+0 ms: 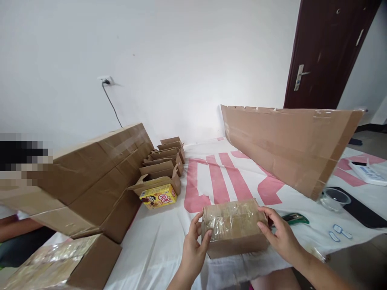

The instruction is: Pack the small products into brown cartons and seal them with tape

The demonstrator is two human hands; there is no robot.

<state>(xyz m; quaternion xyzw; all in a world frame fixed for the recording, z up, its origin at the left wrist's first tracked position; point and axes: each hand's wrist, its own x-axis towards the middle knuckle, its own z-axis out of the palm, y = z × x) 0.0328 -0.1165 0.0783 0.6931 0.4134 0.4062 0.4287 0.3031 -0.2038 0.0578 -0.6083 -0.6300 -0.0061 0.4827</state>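
A small brown cardboard box (236, 227) with clear tape over its top rests on the white cloth in front of me. My left hand (196, 243) grips its left end, thumb on the near side and fingers at the back. At the opposite end, my right hand (276, 231) holds the box between thumb and fingers. Just behind my right hand lies a green utility knife (292, 218), partly hidden by that hand. To the left of the box sits a yellow printed carton (159, 196).
Several open cardboard boxes (161, 165) line the left side beside a tall cardboard panel (99, 181). Another panel (290, 141) stands at right. A taped box (90, 262) is at lower left. A round clear container (335, 198) sits right. A person's arm (18, 229) shows far left.
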